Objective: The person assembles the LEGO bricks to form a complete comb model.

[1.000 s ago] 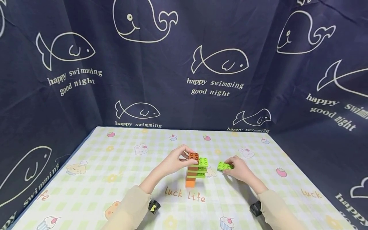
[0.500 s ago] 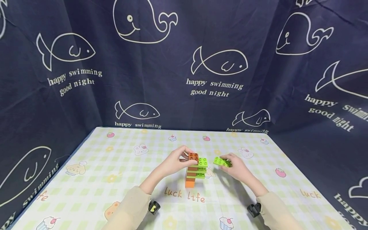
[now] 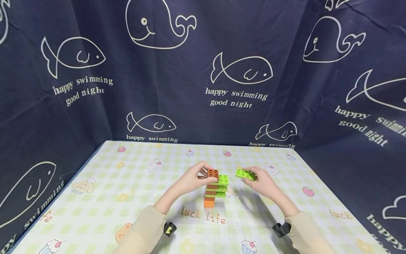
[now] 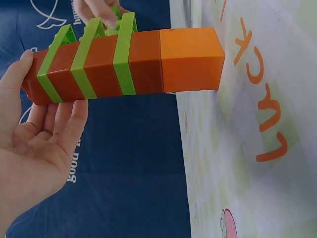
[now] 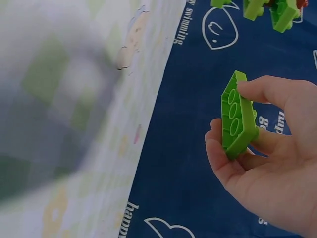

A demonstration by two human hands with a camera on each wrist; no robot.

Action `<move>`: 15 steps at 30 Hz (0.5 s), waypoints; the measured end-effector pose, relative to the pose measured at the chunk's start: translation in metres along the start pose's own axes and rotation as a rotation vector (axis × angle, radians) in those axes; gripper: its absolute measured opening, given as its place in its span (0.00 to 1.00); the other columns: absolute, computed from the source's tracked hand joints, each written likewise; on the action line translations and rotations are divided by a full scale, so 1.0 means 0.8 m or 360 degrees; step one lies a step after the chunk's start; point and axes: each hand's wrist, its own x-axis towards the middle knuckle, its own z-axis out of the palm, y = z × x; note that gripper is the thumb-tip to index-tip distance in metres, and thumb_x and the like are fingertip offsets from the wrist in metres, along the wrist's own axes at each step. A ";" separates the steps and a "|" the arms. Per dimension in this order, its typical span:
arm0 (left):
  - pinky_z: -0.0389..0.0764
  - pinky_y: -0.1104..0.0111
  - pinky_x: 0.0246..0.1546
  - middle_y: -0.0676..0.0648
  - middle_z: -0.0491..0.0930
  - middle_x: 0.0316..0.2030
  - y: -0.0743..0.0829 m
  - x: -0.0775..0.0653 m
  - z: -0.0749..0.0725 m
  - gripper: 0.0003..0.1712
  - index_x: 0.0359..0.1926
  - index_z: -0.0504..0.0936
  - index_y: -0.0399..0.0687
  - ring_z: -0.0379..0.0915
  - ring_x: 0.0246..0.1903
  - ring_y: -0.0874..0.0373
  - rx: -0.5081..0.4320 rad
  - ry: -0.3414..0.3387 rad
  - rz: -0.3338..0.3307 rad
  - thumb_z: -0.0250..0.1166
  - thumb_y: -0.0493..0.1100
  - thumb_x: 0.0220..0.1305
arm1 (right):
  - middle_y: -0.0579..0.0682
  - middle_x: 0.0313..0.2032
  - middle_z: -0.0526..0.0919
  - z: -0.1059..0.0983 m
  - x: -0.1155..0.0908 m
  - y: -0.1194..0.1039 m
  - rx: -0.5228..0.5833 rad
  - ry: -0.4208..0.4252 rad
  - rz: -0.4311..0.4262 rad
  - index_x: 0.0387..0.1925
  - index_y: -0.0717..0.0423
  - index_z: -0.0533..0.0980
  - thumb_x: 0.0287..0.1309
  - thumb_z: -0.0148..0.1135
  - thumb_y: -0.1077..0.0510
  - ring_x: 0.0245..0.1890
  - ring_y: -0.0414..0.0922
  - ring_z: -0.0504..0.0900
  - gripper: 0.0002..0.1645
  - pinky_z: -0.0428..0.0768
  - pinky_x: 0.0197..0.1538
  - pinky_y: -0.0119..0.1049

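A tower of toy building bricks (image 4: 143, 62) stands on the table, an orange brick (image 4: 190, 59) at its base. Above that, brown bricks alternate with flat green plates (image 4: 125, 54) that jut out to the right. My left hand (image 3: 193, 178) grips the topmost brown brick (image 3: 213, 173), thumb on the near side and fingers behind. To the right of the tower, my right hand (image 3: 261, 180) holds a loose flat green brick (image 5: 237, 116) above the table by its edges. The hollow underside of this brick shows in the right wrist view, and its studs face up in the head view.
The table (image 3: 104, 197) wears a pale checked cloth printed with cartoons and lettering. A dark blue curtain (image 3: 187, 88) with white fish and whales hangs behind it and at both sides. A black wrist camera (image 3: 281, 230) sits at the right sleeve.
My right hand has lifted the flat green brick off the table, raising it and shifting it slightly left toward the tower. The left hand has kept its grip on the tower's top.
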 end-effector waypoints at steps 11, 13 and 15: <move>0.79 0.75 0.41 0.50 0.77 0.41 -0.030 0.011 0.002 0.17 0.45 0.75 0.47 0.72 0.38 0.61 -0.0051 -0.0015 -0.0005 0.68 0.45 0.57 | 0.60 0.45 0.81 -0.008 0.002 -0.013 0.0031 0.0073 -0.0096 0.52 0.64 0.75 0.53 0.65 0.57 0.37 0.46 0.78 0.25 0.77 0.38 0.33; 0.79 0.75 0.41 0.50 0.77 0.41 -0.030 0.011 0.002 0.17 0.45 0.75 0.48 0.72 0.38 0.61 -0.0053 -0.0017 -0.0006 0.68 0.46 0.56 | 0.59 0.46 0.81 -0.010 0.002 -0.017 0.0038 0.0103 -0.0119 0.52 0.64 0.75 0.53 0.66 0.58 0.38 0.46 0.78 0.25 0.78 0.39 0.34; 0.79 0.75 0.41 0.50 0.77 0.41 -0.030 0.011 0.002 0.17 0.45 0.75 0.47 0.72 0.38 0.61 -0.0050 -0.0015 -0.0008 0.68 0.45 0.56 | 0.58 0.46 0.82 -0.011 0.002 -0.021 0.0050 0.0126 -0.0137 0.52 0.64 0.76 0.53 0.66 0.58 0.38 0.47 0.78 0.24 0.78 0.40 0.34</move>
